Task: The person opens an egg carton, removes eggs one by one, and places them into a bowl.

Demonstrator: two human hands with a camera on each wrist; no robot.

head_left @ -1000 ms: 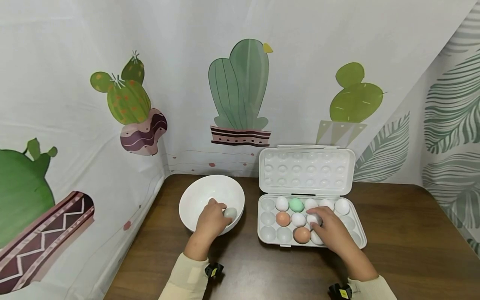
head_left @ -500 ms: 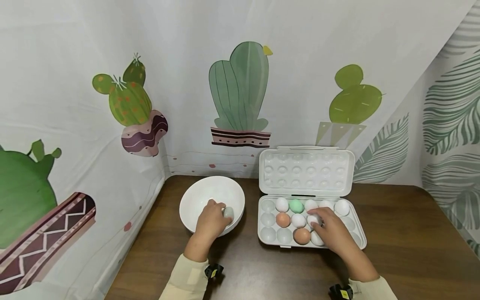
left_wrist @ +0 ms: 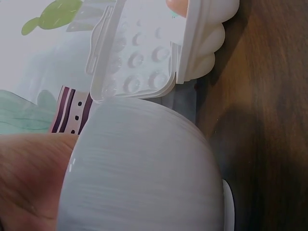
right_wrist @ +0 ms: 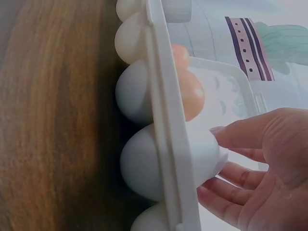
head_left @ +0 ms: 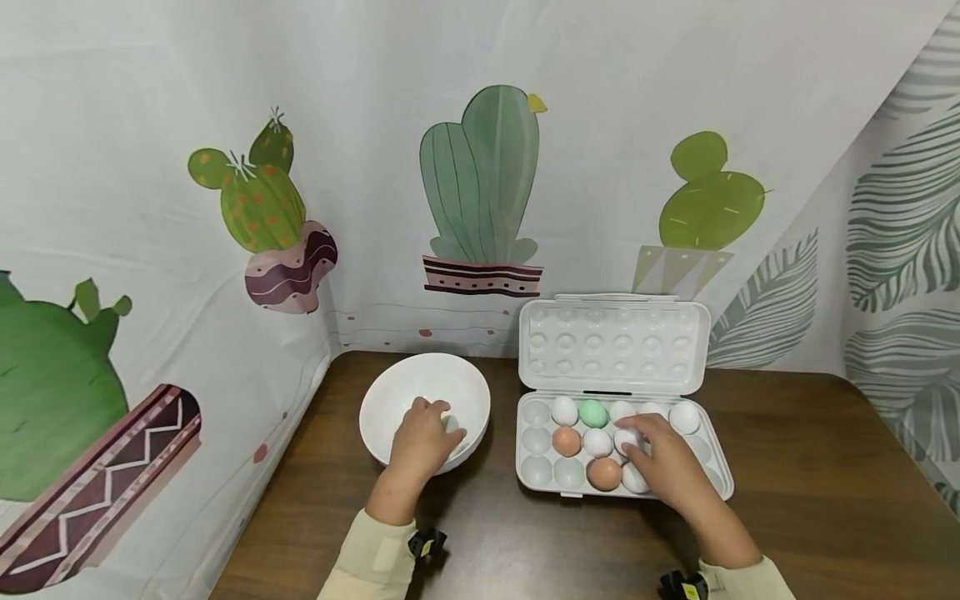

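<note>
A white bowl (head_left: 390, 392) stands on the left. My left hand (head_left: 420, 437) reaches over its near rim, and a pale grey-green egg (head_left: 451, 423) shows between forefinger and thumb, low in the bowl. I cannot tell whether the fingers still grip it. On the right, my right hand (head_left: 663, 458) pinches a white egg (head_left: 627, 440) by thumb and fingers in the middle row of a white egg carton (head_left: 536, 467). Close up, the right wrist view shows thumb and fingers around this egg (right_wrist: 206, 151). The bowl's outer wall (left_wrist: 144, 168) fills the left wrist view.
The carton's lid (head_left: 615, 346) stands raised behind. Around the right hand sit several white eggs, a green egg (head_left: 593, 412) and two orange-brown eggs, one at the front (head_left: 604, 473). The brown table (head_left: 510, 542) meets a cactus-print cloth (head_left: 480, 183) at the back.
The pale egg under the left hand has shifted down and left, behind the thumb, and shows less. The left thumb has come up slightly. The right hand has stayed on its egg.
</note>
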